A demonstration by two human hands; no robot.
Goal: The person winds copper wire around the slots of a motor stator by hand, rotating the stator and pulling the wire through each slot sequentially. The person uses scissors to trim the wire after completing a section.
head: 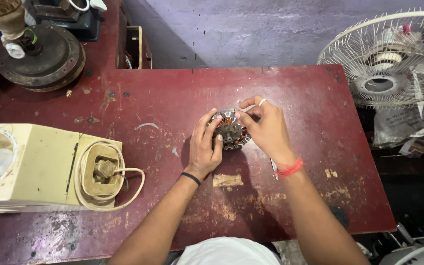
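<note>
Head view: motor stator (230, 131) between both hands.

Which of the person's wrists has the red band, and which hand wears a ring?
Both are on the right hand: a red thread band at its wrist and a pale ring. The left hand has only a thin black band.

Repair workshop: scarred bench (271, 88), dismantled fan (393, 59), motor parts (42, 56).

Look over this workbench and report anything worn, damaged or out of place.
The dark red tabletop is badly worn: paint is chipped to bare patches near its front edge. The cream appliance lies on its side with its cord looped loosely. Both hands, left and right, hold a small motor stator, copper windings exposed.
</note>
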